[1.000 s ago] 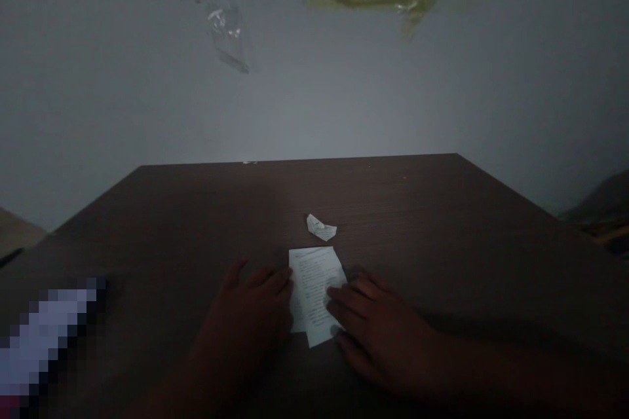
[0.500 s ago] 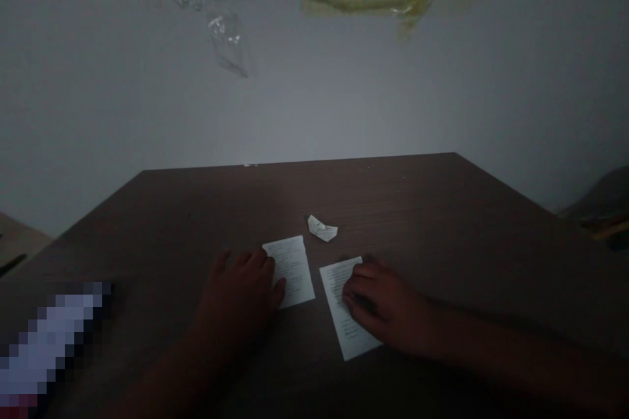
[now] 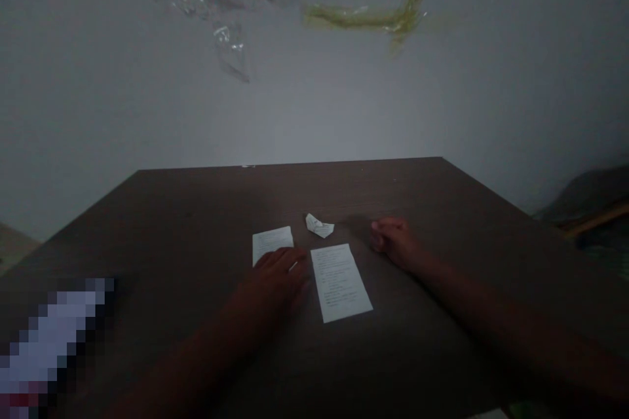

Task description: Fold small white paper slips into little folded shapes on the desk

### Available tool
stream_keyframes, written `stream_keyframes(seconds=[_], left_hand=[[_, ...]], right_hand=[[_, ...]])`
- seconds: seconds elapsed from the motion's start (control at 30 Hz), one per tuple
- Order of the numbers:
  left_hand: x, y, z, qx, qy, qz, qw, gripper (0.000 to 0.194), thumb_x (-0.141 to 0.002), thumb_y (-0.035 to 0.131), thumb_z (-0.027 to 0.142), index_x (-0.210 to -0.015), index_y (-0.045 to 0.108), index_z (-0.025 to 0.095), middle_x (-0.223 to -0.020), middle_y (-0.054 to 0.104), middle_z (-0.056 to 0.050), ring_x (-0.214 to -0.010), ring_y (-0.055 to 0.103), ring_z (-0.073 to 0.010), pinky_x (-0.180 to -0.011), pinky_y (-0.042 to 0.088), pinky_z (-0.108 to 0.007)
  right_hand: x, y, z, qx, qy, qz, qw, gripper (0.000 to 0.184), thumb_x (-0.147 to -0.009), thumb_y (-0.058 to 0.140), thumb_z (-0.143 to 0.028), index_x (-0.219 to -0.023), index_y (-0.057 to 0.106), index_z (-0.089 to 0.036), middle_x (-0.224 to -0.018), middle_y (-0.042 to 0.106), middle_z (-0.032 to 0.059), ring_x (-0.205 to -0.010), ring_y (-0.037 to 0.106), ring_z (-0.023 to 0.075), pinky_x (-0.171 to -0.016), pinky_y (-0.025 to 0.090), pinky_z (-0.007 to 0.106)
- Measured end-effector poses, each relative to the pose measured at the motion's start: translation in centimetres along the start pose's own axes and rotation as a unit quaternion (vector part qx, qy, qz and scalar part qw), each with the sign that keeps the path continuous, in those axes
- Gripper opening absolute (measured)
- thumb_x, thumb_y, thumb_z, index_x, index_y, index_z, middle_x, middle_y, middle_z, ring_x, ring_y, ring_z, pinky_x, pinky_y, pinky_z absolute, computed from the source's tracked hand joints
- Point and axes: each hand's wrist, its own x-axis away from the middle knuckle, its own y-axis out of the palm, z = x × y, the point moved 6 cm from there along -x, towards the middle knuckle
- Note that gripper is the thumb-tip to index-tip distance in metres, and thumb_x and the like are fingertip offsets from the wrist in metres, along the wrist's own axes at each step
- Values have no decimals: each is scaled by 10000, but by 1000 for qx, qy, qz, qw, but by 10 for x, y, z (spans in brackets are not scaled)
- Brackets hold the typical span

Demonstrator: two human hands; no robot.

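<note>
Two white printed paper slips lie on a dark wooden table (image 3: 171, 222). My left hand (image 3: 278, 275) lies flat with fingers stretched out on the lower part of the left slip (image 3: 271, 242). The right slip (image 3: 340, 281) lies bare beside it, touched by neither hand. My right hand (image 3: 393, 241) rests on the table to the right of a small folded paper piece (image 3: 319, 226), its fingers curled in; whether it holds anything is hidden in the dim light.
A pixelated light object (image 3: 49, 340) sits at the table's near left corner. Clear plastic and yellowish tape (image 3: 373, 13) hang on the wall behind the table. Dark clutter (image 3: 590, 209) shows at the far right.
The single stacked sheet has been parted into two slips. My left hand slid one slip left. My right hand let go of the other and moved up beside the folded piece.
</note>
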Motion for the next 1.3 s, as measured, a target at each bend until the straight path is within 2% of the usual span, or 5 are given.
stream_keyframes(seconds=[0.3, 0.73, 0.93, 1.17, 1.3], left_hand=[[5, 14, 25, 64, 113, 6, 991, 548, -913, 858, 281, -1401, 654, 135, -1531, 639, -208, -1408, 596, -419, -1153, 526, -632], [2, 8, 35, 54, 102, 5, 993, 327, -969, 763, 178, -1285, 679, 187, -1260, 752, -93, -1196, 687, -310, -1083, 525, -507], [1, 4, 35, 36, 66, -24, 997, 223, -974, 646, 79, -1174, 714, 150, -1150, 778, -95, -1070, 726, -287, -989, 566, -444], [-1, 4, 30, 50, 6, -27, 998, 211, -1085, 610, 206, -946, 761, 160, -943, 759, -56, -941, 745, -263, -914, 579, -418], [-1, 6, 34, 58, 7, -14, 998, 226, -1092, 603, 212, -943, 770, 178, -971, 757, -49, -964, 726, -253, -921, 585, -413]], right_hand=[[-3, -27, 32, -102, 170, -248, 948, 629, -982, 533, -767, -694, 297, -260, -489, 199, -115, -398, 116, 84, -364, 256, 188], [27, 31, -4, 19, 218, -297, 929, 351, -807, 942, -402, -865, 687, -168, -712, 605, -56, -589, 469, 88, -557, 370, 225], [37, 59, -35, 161, 57, -223, 960, 669, -696, 1002, -539, -1180, 670, -218, -787, 462, -89, -676, 414, 107, -605, 352, 236], [52, 73, -67, 402, -168, -170, 884, 185, -1035, 692, -367, -1132, 743, -218, -724, 583, -43, -624, 540, 134, -628, 424, 281], [57, 85, -78, 479, -245, -153, 829, 193, -1089, 542, -244, -1102, 733, -214, -904, 730, 49, -779, 679, 195, -692, 519, 323]])
